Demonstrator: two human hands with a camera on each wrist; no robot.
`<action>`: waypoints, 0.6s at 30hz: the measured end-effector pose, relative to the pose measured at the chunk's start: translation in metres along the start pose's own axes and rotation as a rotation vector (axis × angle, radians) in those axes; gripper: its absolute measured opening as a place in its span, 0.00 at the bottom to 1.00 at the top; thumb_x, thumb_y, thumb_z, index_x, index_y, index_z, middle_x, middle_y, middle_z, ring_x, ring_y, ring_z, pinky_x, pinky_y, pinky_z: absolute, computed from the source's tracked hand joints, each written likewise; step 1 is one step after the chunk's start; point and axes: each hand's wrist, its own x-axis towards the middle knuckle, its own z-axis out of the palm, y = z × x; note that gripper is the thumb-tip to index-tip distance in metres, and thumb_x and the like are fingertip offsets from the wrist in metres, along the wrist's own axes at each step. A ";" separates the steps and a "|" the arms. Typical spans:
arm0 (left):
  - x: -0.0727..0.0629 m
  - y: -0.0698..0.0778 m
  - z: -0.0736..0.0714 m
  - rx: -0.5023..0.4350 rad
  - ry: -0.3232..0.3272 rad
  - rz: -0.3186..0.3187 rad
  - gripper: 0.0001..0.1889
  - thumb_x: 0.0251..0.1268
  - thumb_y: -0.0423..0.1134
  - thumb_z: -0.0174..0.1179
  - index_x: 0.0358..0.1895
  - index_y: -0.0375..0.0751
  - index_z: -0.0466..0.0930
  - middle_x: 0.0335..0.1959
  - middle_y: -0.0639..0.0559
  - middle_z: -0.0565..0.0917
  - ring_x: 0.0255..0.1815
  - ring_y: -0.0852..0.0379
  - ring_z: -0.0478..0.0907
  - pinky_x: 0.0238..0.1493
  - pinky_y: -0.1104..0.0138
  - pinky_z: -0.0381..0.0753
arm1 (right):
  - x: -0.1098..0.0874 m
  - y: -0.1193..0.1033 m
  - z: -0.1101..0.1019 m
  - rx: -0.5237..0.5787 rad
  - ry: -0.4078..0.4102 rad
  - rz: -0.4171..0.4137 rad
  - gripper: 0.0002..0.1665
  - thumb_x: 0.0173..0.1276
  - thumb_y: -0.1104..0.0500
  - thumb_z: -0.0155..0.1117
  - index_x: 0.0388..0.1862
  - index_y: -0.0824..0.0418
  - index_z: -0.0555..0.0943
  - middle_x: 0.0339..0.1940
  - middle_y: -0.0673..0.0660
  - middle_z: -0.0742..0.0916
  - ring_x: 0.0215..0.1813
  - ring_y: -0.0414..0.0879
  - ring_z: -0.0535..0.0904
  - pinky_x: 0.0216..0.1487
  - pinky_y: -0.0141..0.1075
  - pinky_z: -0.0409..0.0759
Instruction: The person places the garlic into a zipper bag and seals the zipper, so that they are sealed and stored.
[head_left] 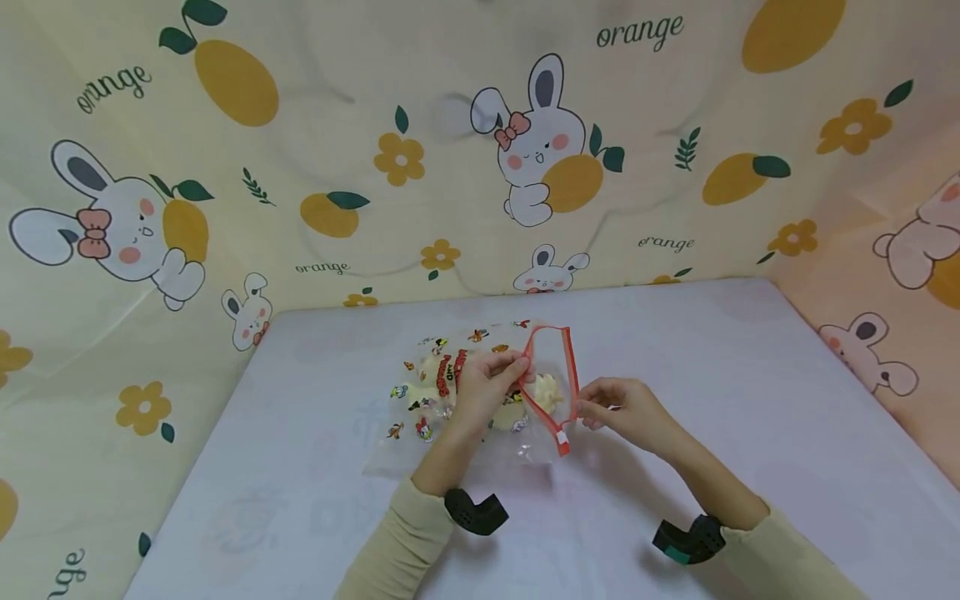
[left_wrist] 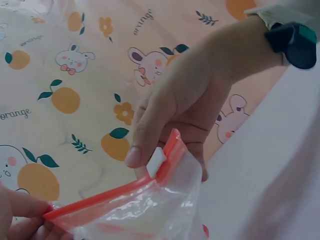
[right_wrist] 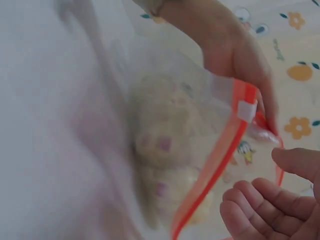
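A clear slider zip bag [head_left: 442,446] with printed cartoon figures and a red zip lies on the table, its mouth open to the right. Inside are pale yellow rounded things [head_left: 547,392], blurred in the right wrist view, with small purple patches. My left hand [head_left: 483,387] lies over the bag and pinches the near side of its red rim. My right hand [head_left: 618,408] is at the opposite side of the mouth, thumb and fingers apart in the right wrist view [right_wrist: 272,200]. The white slider [left_wrist: 156,162] sits near one end of the zip, close to the right hand.
The bag rests on a white-covered table [head_left: 315,400]. A cream cloth [head_left: 450,192] printed with rabbits, oranges and flowers hangs behind and at the sides. Both wrists carry a black device, one near the left sleeve [head_left: 405,533].
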 end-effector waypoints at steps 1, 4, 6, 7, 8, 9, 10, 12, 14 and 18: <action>-0.001 -0.001 0.001 0.005 -0.002 -0.001 0.13 0.66 0.31 0.59 0.48 0.25 0.80 0.32 0.49 0.88 0.28 0.70 0.82 0.44 0.70 0.87 | -0.002 0.001 0.001 0.016 -0.030 0.001 0.12 0.67 0.60 0.63 0.39 0.70 0.82 0.32 0.67 0.87 0.29 0.38 0.81 0.33 0.33 0.85; -0.003 -0.003 0.002 0.042 -0.009 0.014 0.13 0.65 0.31 0.60 0.48 0.26 0.81 0.38 0.39 0.88 0.28 0.71 0.82 0.47 0.64 0.87 | -0.007 0.005 0.006 0.038 -0.099 -0.005 0.12 0.67 0.60 0.63 0.39 0.70 0.82 0.32 0.69 0.87 0.28 0.39 0.81 0.32 0.35 0.85; -0.003 -0.005 0.003 0.059 -0.015 0.024 0.12 0.65 0.31 0.60 0.48 0.26 0.81 0.41 0.35 0.87 0.28 0.71 0.81 0.49 0.62 0.87 | -0.010 0.007 0.009 0.046 -0.131 -0.004 0.12 0.67 0.59 0.63 0.39 0.70 0.83 0.31 0.68 0.87 0.28 0.39 0.81 0.32 0.36 0.85; -0.004 -0.006 0.003 0.065 -0.020 0.033 0.13 0.65 0.31 0.60 0.48 0.25 0.81 0.41 0.33 0.86 0.28 0.71 0.81 0.49 0.61 0.87 | -0.011 0.008 0.011 0.055 -0.146 -0.002 0.12 0.67 0.59 0.63 0.39 0.70 0.83 0.30 0.68 0.87 0.27 0.39 0.81 0.31 0.35 0.85; -0.004 -0.007 0.003 0.073 -0.024 0.043 0.13 0.65 0.31 0.60 0.47 0.25 0.81 0.42 0.32 0.86 0.28 0.71 0.81 0.49 0.62 0.87 | -0.012 0.009 0.012 0.065 -0.162 0.003 0.12 0.67 0.59 0.63 0.39 0.69 0.83 0.30 0.68 0.87 0.27 0.39 0.80 0.31 0.35 0.84; -0.004 -0.008 0.003 0.083 -0.027 0.053 0.12 0.65 0.31 0.60 0.47 0.25 0.81 0.42 0.32 0.86 0.28 0.71 0.81 0.48 0.63 0.87 | -0.013 0.010 0.014 0.082 -0.179 0.008 0.12 0.67 0.59 0.63 0.39 0.70 0.83 0.29 0.68 0.86 0.27 0.39 0.80 0.31 0.35 0.84; -0.004 -0.009 0.004 0.091 -0.031 0.064 0.13 0.65 0.32 0.60 0.47 0.25 0.81 0.42 0.31 0.85 0.28 0.71 0.81 0.47 0.65 0.87 | -0.014 0.010 0.016 0.099 -0.195 0.016 0.13 0.67 0.58 0.63 0.39 0.70 0.83 0.29 0.67 0.86 0.27 0.38 0.80 0.31 0.34 0.84; -0.005 -0.011 0.004 0.117 -0.036 0.077 0.13 0.65 0.33 0.60 0.47 0.26 0.81 0.43 0.31 0.85 0.29 0.71 0.81 0.45 0.69 0.87 | -0.016 0.012 0.018 0.142 -0.224 0.031 0.15 0.68 0.57 0.63 0.39 0.71 0.83 0.29 0.67 0.86 0.27 0.37 0.80 0.31 0.34 0.84; -0.005 -0.013 0.004 0.147 -0.042 0.083 0.13 0.65 0.33 0.61 0.47 0.27 0.81 0.43 0.32 0.85 0.30 0.71 0.81 0.43 0.73 0.86 | -0.017 0.013 0.021 0.187 -0.245 0.050 0.17 0.68 0.56 0.63 0.39 0.73 0.82 0.28 0.64 0.86 0.28 0.37 0.80 0.32 0.33 0.84; -0.008 -0.015 0.004 0.208 -0.046 0.078 0.13 0.64 0.36 0.62 0.46 0.29 0.82 0.44 0.33 0.85 0.32 0.71 0.80 0.42 0.75 0.85 | -0.020 0.014 0.025 0.236 -0.262 0.092 0.19 0.66 0.56 0.64 0.38 0.75 0.82 0.26 0.57 0.87 0.27 0.36 0.81 0.32 0.33 0.85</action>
